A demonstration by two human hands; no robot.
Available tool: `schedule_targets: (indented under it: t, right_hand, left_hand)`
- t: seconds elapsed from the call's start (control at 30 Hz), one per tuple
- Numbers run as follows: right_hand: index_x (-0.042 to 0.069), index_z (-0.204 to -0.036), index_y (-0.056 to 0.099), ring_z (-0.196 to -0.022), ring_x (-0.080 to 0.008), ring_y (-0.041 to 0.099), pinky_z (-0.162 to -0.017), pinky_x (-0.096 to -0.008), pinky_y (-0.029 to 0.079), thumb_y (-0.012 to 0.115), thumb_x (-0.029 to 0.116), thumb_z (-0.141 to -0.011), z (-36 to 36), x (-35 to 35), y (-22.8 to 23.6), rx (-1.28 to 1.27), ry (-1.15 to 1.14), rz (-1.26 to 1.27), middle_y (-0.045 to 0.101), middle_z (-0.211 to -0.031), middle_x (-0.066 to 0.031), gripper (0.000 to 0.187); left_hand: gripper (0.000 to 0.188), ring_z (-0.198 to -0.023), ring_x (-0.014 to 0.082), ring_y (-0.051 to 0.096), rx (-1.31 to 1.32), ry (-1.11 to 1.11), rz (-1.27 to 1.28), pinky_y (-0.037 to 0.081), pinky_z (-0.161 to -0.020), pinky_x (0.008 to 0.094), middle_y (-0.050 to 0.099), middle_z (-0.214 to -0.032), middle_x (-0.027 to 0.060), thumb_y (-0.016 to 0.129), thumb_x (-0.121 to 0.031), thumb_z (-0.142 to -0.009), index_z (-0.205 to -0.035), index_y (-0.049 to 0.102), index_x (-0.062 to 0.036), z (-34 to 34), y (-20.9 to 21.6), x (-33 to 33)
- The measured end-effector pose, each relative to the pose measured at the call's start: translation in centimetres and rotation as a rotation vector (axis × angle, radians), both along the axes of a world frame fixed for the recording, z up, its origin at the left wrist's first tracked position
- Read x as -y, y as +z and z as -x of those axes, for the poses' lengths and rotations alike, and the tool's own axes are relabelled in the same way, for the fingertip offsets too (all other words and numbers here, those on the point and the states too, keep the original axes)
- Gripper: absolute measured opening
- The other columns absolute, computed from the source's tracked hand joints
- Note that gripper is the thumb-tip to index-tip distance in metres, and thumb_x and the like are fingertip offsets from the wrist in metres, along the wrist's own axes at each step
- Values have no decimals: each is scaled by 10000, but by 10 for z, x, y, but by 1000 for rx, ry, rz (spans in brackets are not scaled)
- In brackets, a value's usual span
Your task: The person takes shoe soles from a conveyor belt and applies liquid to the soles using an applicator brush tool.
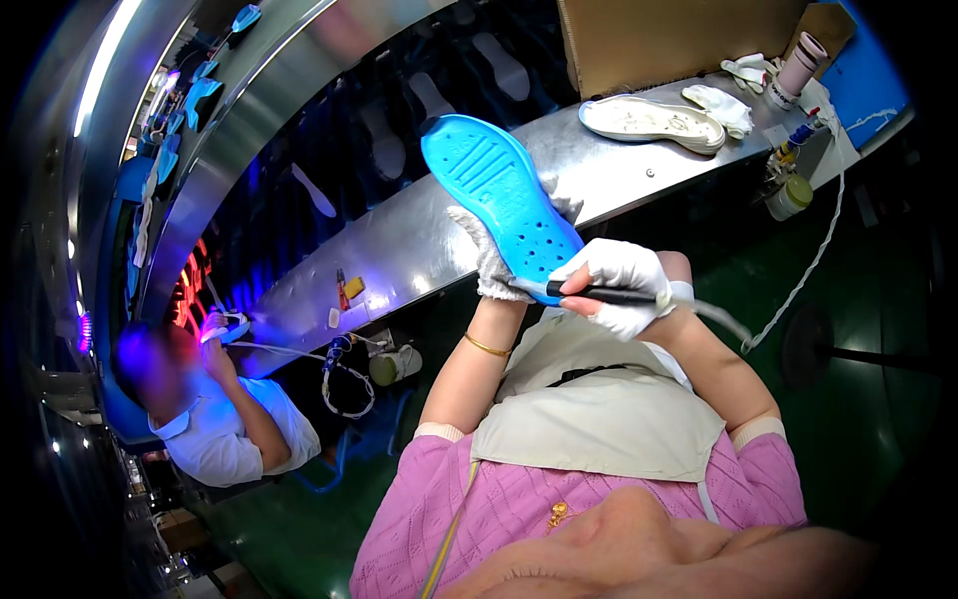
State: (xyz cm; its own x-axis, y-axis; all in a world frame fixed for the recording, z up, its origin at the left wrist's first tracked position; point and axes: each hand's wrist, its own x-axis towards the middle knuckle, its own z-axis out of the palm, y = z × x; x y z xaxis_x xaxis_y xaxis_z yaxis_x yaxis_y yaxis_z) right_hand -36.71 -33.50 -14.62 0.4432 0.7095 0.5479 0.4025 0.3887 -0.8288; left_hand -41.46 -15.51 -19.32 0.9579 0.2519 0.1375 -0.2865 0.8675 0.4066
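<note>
Mid-job prob: left hand (pixel 491 262) grips blue sole (pixel 502 203) upright, right hand (pixel 621 289) pinches black pen tool (pixel 599 295) at heel; rest looks untouched.

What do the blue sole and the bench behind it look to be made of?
Blue sole: likely moulded rubber or foam, matte, with ridges and small holes pressed in; which one is unclear. Bench: apparently brushed sheet metal, grey and smooth, showing soft glare from the lights.

Head-worn fisheye view, looking steeply down

The single camera sat on the person's head, facing down and forward over the chest, close to the left hand (pixel 489 262) and right hand (pixel 621 288); the steel bench (pixel 419 240) curved across mid-distance, bent by the lens.
</note>
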Motion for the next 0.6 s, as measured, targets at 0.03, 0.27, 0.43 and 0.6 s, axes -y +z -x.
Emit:
schedule_targets:
  t: [0.03, 0.27, 0.43, 0.6]
  right_hand:
    - [46, -877, 673, -801, -162, 669, -738, -280, 530, 754, -11, -772, 0, -1, 0, -98, 35, 17, 692, -877, -84, 145]
    - [21, -883, 645, -692, -101, 631, -646, -238, 523, 705, -30, -820, -4, -6, 1, -546, 182, 145, 684, -942, -93, 100]
    - [58, -943, 593, -695, -80, 621, -588, -209, 506, 705, -22, -822, -10, -8, 4, -643, 30, 77, 682, -864, -82, 183]
    - [52, -875, 638, -695, -98, 614, -544, -231, 504, 754, -12, -768, -21, -7, 15, -449, 67, 477, 669, -895, -72, 170]
  left_hand:
    - [1052, -1044, 324, 631, 38, 16, 46, 509, -954, 508, 610, -1215, 158, 318, -901, -727, -1412, 393, -106, -3, -2, -5]
    - [1118, -1133, 341, 603, 209, 18, -37, 483, -990, 549, 534, -1350, 176, 365, -920, -672, -1460, 345, -126, -11, 0, -34]
    - [1147, -1167, 358, 585, 226, -38, -236, 447, -1040, 533, 539, -1331, 197, 562, -847, -633, -1437, 373, -52, -2, 20, -40]
    - [1165, -1136, 316, 610, 98, -11, -561, 539, -945, 460, 546, -1311, 221, 614, -819, -605, -1419, 378, -19, -1, 41, -47]
